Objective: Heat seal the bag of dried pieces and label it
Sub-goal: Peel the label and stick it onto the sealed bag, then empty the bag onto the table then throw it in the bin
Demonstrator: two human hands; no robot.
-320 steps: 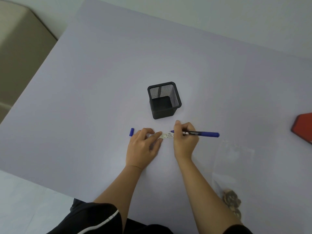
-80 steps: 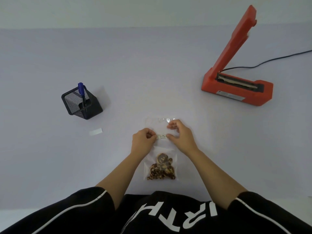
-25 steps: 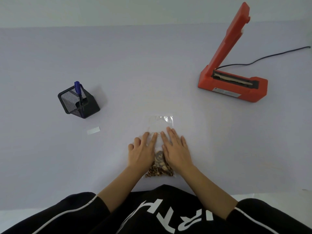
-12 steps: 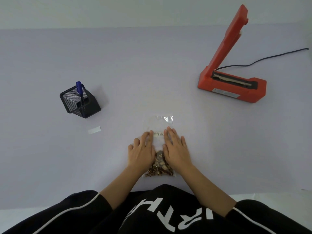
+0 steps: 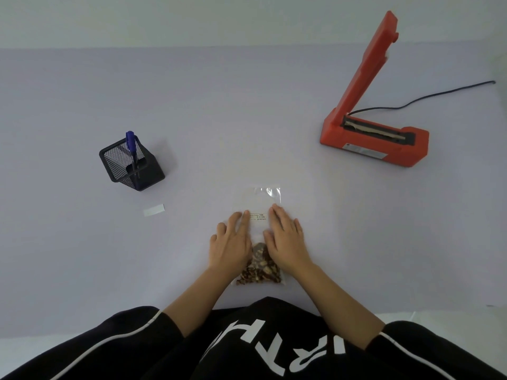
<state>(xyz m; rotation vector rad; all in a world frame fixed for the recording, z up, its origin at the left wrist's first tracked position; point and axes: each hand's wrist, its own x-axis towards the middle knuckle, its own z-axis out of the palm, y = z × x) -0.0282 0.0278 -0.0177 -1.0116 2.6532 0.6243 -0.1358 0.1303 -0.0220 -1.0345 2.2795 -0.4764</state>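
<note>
1. L hand (image 5: 230, 242) & R hand (image 5: 285, 239) have slid slightly apart, baring label (image 5: 259, 216).
2. Fingers straight, flat, pressing bag (image 5: 260, 198) near table (image 5: 247, 105) front edge, mid.
3. Bag prob. light, floppy, slick; grip by empty top corners.

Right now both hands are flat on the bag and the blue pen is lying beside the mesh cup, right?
No: the head view shows the blue pen standing in the mesh cup. The left hand and right hand do lie flat on the bag.
</note>
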